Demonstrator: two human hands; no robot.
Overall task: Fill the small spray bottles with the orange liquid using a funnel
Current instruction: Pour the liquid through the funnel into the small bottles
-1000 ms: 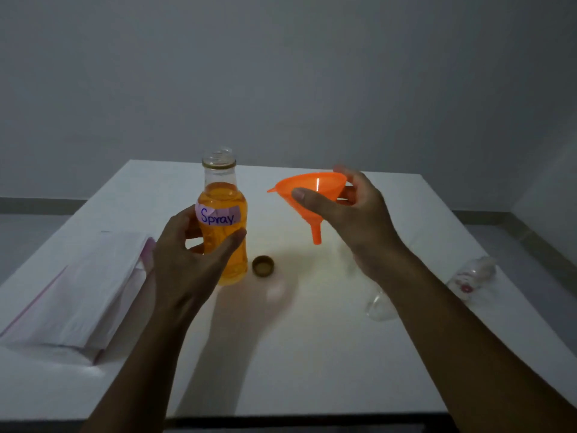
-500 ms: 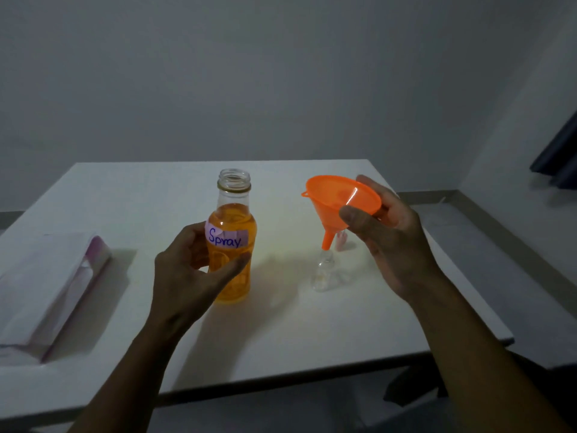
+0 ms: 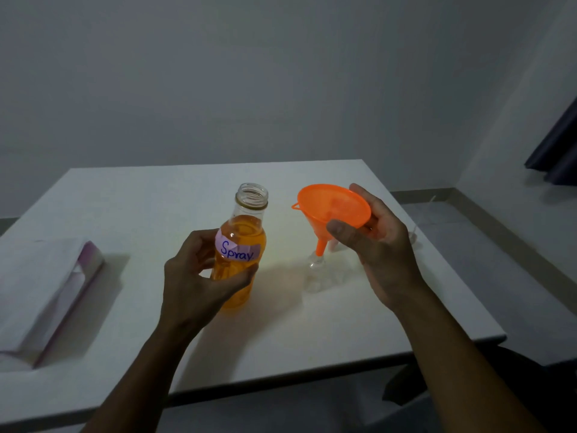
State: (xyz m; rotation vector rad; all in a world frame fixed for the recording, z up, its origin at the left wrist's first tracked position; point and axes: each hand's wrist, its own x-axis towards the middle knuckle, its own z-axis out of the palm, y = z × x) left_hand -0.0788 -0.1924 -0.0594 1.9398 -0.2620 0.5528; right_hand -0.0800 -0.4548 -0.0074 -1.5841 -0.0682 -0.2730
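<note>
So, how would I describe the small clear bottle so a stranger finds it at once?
On the white table, look right of the tall bottle labelled "Spray". The small clear bottle stands upright just below the spout of the orange funnel held by the right hand. Unlike its tall neighbour, it is short, colourless and shows no orange liquid.

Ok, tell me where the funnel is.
Head view, right of centre: the right hand holds the orange funnel, its spout over a small clear bottle.
</note>
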